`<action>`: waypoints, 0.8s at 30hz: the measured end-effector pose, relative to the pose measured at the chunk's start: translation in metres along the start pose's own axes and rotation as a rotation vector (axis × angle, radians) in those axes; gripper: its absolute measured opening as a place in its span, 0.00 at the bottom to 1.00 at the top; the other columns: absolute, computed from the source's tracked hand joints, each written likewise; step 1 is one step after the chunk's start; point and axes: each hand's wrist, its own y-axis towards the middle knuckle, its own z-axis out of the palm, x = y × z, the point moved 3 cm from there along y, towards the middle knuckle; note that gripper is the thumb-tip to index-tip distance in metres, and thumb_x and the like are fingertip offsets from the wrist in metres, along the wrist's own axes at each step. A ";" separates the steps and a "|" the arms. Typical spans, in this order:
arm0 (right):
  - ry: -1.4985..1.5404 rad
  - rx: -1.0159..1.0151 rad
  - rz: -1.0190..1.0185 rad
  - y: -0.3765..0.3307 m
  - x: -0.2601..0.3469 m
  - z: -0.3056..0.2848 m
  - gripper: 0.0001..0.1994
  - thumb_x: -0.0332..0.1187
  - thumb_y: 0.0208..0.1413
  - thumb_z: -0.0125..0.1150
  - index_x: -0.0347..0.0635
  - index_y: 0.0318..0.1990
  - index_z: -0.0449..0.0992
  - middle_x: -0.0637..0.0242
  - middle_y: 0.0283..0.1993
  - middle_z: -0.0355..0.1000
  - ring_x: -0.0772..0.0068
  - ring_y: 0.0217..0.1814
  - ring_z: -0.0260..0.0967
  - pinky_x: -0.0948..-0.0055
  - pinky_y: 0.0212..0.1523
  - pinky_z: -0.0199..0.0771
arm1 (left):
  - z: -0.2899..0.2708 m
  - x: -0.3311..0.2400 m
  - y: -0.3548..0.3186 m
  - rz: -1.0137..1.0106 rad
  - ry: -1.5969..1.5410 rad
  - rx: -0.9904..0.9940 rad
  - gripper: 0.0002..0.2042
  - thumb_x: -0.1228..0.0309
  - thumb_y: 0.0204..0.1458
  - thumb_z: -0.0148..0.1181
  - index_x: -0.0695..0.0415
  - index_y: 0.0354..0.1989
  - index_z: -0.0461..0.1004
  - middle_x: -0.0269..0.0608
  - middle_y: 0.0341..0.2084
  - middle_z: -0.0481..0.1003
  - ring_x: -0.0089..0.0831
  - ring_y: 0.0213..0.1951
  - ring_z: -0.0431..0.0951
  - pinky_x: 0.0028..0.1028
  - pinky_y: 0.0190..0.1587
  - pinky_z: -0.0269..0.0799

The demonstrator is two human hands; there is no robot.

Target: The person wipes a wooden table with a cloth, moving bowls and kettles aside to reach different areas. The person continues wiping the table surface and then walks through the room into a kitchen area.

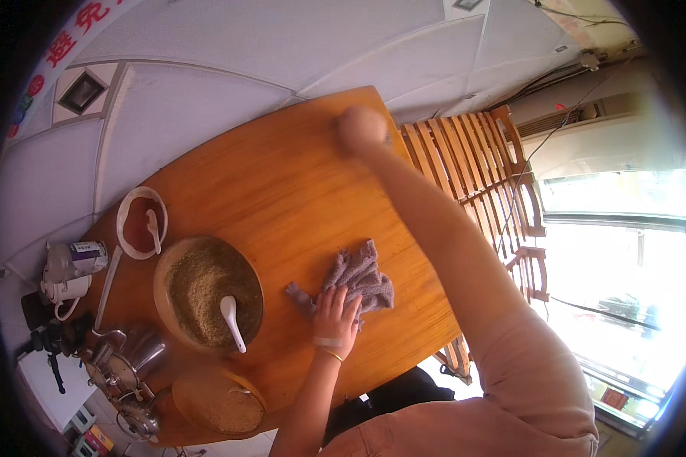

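My left hand (pixel 335 318) rests with its fingers stretched out flat on the edge of a crumpled grey-purple cloth (pixel 362 278). The cloth lies on an orange-brown wooden table (pixel 305 190). Stretched far forward, my right hand (pixel 360 131) is at the table's far right corner, close to the wall. Motion smears its fingers, so whether anything is in it cannot be made out. Left of the cloth stands a wide bowl (pixel 256 320) of yellowish crumbly grain or powder, with a white spoon (pixel 232 324) in it.
A white bowl of red sauce (pixel 141 227) with a spoon, a clear plastic container (pixel 76 260), a white mug (pixel 68 289) and metal pots (pixel 141 350) crowd the left side. Another filled bowl (pixel 219 402) sits at the near edge. A slatted wooden bench (pixel 472 164) stands beyond the right edge.
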 end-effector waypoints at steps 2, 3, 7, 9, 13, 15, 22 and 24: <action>0.070 -0.078 0.062 -0.006 -0.044 -0.021 0.12 0.41 0.56 0.58 0.44 0.33 0.82 0.57 0.37 0.80 0.53 0.42 0.78 0.58 0.41 0.78 | 0.001 0.000 0.000 -0.010 0.006 0.006 0.28 0.71 0.41 0.68 0.48 0.56 0.72 0.46 0.60 0.65 0.52 0.61 0.63 0.55 0.64 0.59; 0.156 -0.197 0.028 -0.017 -0.058 -0.033 0.15 0.46 0.56 0.59 0.45 0.33 0.82 0.56 0.37 0.80 0.51 0.41 0.77 0.56 0.41 0.77 | 0.001 -0.001 0.000 -0.013 0.013 0.009 0.27 0.71 0.42 0.68 0.48 0.56 0.72 0.46 0.60 0.65 0.52 0.61 0.63 0.55 0.64 0.59; 0.175 0.037 -0.084 -0.047 -0.083 -0.040 0.11 0.43 0.52 0.64 0.47 0.36 0.82 0.59 0.36 0.79 0.51 0.41 0.76 0.55 0.43 0.75 | 0.003 -0.001 0.001 -0.017 0.033 -0.003 0.25 0.71 0.44 0.65 0.48 0.55 0.73 0.46 0.59 0.66 0.52 0.61 0.65 0.55 0.64 0.60; 0.180 0.119 -0.101 -0.051 -0.085 -0.038 0.11 0.42 0.52 0.64 0.47 0.37 0.82 0.59 0.38 0.79 0.51 0.43 0.75 0.55 0.44 0.75 | 0.003 -0.001 0.001 -0.021 0.030 -0.010 0.24 0.71 0.43 0.65 0.48 0.54 0.74 0.46 0.58 0.67 0.52 0.60 0.65 0.55 0.63 0.61; 0.257 -0.061 -0.086 -0.044 -0.087 -0.041 0.10 0.41 0.52 0.64 0.46 0.37 0.82 0.60 0.42 0.78 0.53 0.47 0.75 0.56 0.46 0.75 | 0.003 -0.003 0.002 -0.029 0.053 -0.023 0.23 0.72 0.43 0.64 0.48 0.52 0.75 0.46 0.57 0.68 0.53 0.59 0.66 0.55 0.63 0.62; 0.226 -0.017 -0.082 -0.045 -0.089 -0.039 0.10 0.41 0.53 0.62 0.45 0.35 0.81 0.57 0.41 0.78 0.50 0.45 0.75 0.54 0.45 0.75 | 0.003 -0.003 0.002 -0.030 0.060 -0.016 0.22 0.72 0.43 0.63 0.48 0.52 0.76 0.46 0.56 0.69 0.53 0.59 0.67 0.54 0.63 0.62; 0.149 0.041 -0.175 -0.039 -0.083 -0.029 0.10 0.41 0.52 0.63 0.47 0.37 0.81 0.57 0.37 0.78 0.50 0.42 0.76 0.53 0.42 0.75 | 0.002 -0.002 0.003 -0.027 0.051 -0.028 0.23 0.72 0.43 0.64 0.47 0.52 0.75 0.46 0.56 0.68 0.52 0.59 0.66 0.54 0.62 0.62; 0.174 -0.146 -0.116 -0.025 -0.081 -0.030 0.10 0.41 0.53 0.63 0.47 0.36 0.82 0.57 0.37 0.79 0.51 0.42 0.76 0.54 0.42 0.75 | 0.002 -0.003 0.003 -0.024 0.053 -0.024 0.24 0.72 0.42 0.65 0.47 0.52 0.75 0.46 0.57 0.68 0.52 0.59 0.66 0.54 0.62 0.62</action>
